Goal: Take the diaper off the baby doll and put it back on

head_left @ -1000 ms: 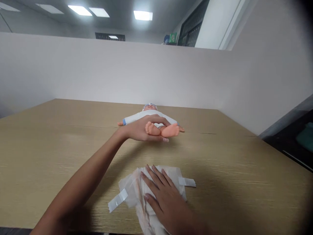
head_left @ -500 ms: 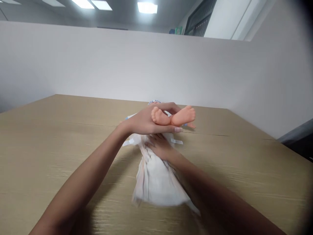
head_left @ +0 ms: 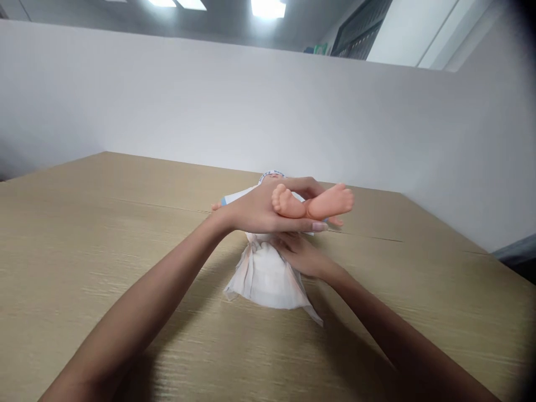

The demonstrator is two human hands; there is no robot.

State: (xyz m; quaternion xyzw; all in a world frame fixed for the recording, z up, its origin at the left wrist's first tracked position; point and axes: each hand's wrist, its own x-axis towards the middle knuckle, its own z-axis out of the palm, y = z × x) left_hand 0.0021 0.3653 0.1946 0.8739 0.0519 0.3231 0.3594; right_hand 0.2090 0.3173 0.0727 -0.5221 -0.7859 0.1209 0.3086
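My left hand [head_left: 262,209] is closed round the ankles of a baby doll, holding its bare feet [head_left: 330,202] up with the soles towards me. The doll lies on its back, head at the far side, in a white top with a blue cuff [head_left: 240,195]. Under the raised legs lies a white disposable diaper [head_left: 272,279], its near end gathered and fanned towards me. My right hand [head_left: 301,252] is at the diaper's right side, below my left hand, its fingers on the diaper. Its fingertips are partly hidden beneath the doll's bottom.
The wood-grain tabletop [head_left: 125,245] spreads on both sides, with a thin seam running across behind my wrists. A pale partition wall [head_left: 188,106] stands along the far edge. Something dark [head_left: 519,259] is at the right edge.
My right hand and the diaper's near end have moved away from me, further under the doll. My left hand keeps hold of the ankles. The view has shifted slightly.
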